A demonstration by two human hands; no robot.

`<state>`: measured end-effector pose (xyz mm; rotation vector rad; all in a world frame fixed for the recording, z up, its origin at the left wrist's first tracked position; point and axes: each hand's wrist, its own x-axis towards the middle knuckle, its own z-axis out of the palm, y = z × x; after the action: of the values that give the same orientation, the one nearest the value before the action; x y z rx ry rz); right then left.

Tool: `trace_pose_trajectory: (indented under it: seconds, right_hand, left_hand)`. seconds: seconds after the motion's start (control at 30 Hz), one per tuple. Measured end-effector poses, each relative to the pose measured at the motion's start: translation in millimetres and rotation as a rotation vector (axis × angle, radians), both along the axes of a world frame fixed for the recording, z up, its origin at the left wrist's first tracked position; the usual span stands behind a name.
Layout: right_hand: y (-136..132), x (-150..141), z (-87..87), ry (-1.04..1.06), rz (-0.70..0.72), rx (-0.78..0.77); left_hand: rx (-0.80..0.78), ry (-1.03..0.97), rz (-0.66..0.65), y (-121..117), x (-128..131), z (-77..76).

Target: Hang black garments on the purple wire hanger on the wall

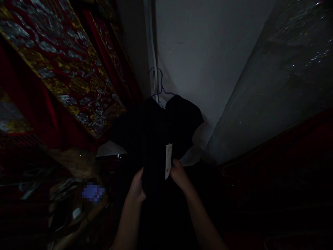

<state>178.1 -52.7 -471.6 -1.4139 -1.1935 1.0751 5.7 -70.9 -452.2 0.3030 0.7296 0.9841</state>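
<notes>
A black short-sleeved garment (156,135) hangs on a thin purplish wire hanger (161,88), its details lost in the dark. At the garment's left side, my left hand (137,186) is closed on the cloth, fingers partly hidden. My right hand (179,173) grips the cloth on the other side, close beside a white paper tag (168,161) with a small red mark. The tag dangles on the front of the garment; its writing is too dim to read.
Red cloth with gold and silver embroidery (78,69) hangs at left. A pale strap (153,45) runs down the white wall (197,45) to the hanger hook. Shiny clear plastic sheeting (281,76) covers the right side. Dim clutter, including a blurred blue item (93,192), lies lower left.
</notes>
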Motion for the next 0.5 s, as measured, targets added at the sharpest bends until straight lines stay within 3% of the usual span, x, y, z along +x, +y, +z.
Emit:
trace_pose_trajectory:
  seconds: [0.07, 0.17, 0.27, 0.37, 0.43, 0.5]
  right_hand:
    - [-8.9, 4.3, -5.1, -0.029, 0.026, -0.124]
    - [-28.2, 15.2, -3.0, 0.044, 0.108, -0.221]
    - [-46.0, 23.1, 10.6, 0.136, 0.210, -0.244]
    - [-54.1, 20.7, 22.0, 0.120, 0.340, -0.213]
    - [-53.7, 14.3, 23.0, 0.102, 0.344, -0.195]
    - [-50.5, 7.1, 19.7, 0.107, 0.278, -0.188]
  left_hand:
    - [-0.047, 0.123, 0.139, 0.6, 2.1, 8.6]
    - [0.017, 0.246, 0.480, 7.1, -0.2, 12.4]
    - [0.240, 0.449, 0.822, 13.5, -5.0, 1.0]
    - [0.571, 0.803, 1.052, 10.4, -4.5, -16.2]
    - [0.805, 0.969, 1.012, 2.1, 1.5, -26.1]
    - [0.967, 0.996, 0.732, -8.5, 11.9, -34.6]
